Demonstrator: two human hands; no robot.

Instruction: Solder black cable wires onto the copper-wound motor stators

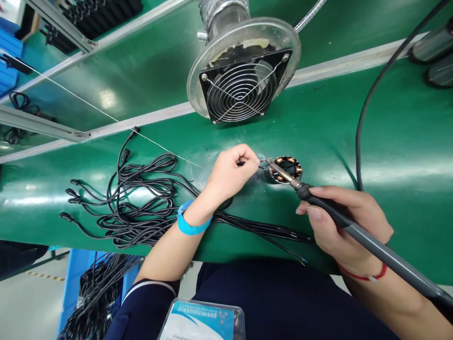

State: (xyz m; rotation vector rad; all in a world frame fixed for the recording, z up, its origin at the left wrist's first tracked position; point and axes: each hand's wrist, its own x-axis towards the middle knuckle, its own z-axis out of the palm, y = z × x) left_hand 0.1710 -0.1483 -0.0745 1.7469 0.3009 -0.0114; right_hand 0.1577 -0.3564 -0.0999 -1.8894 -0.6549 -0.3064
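My right hand (345, 226) is closed round the dark handle of a soldering iron (354, 231). Its metal tip rests at the left rim of a small round motor stator (285, 169) with copper windings, which sits on the green bench top (389, 141). My left hand (231, 170), with a blue wrist strap (191, 222), is pinched on a thin black wire (260, 163) held at the stator beside the iron's tip. A fine strand of solder wire (106, 113) runs from the far left toward that hand.
A fume extractor fan (242, 82) with a wire grille stands just behind the stator. A bundle of black cables (141, 203) lies left of my left arm. The iron's black cord (368, 104) curves up at the right. More cables (95, 297) hang below the bench edge.
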